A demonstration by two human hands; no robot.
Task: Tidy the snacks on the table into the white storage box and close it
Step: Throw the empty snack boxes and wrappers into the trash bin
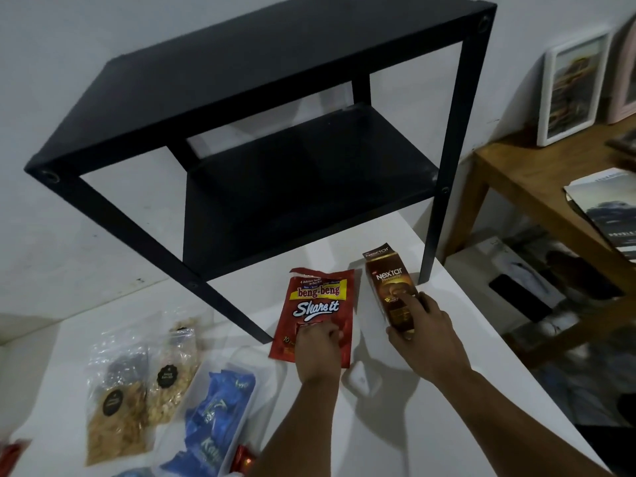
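At the far left edge of the white worktop [395,425] a sliver of a red wrapper [12,454] pokes into view. Next come two clear bags of snacks [137,383] with round black labels, lying flat side by side. Just right of them sits the white storage box [256,383], open, with blue packets [213,411] already inside; a small red packet [245,459] shows at its near right edge, though whether it is in the box or beside it cannot be told. A small white thing [361,378] lies on the worktop between the two forearms; it cannot be told what it is, and no lid is clearly seen.

The left hand [318,346] has its grip closed on the lower part of the red beng-beng pouch [315,315], which lies flat with its torn top pointing away. The right hand [425,333] is clamped around the near end of the brown Nextar carton [392,294], forefinger stretched along its face. Behind both stands a black shelf rack [275,115], one leg just beside the pouch.

This looks like the pick-up step: two snacks seized at once, not yet lifted. The next move would call for carrying both leftward and back to the box, clear of the rack leg, and setting them so the two clear bags can follow and the box can close
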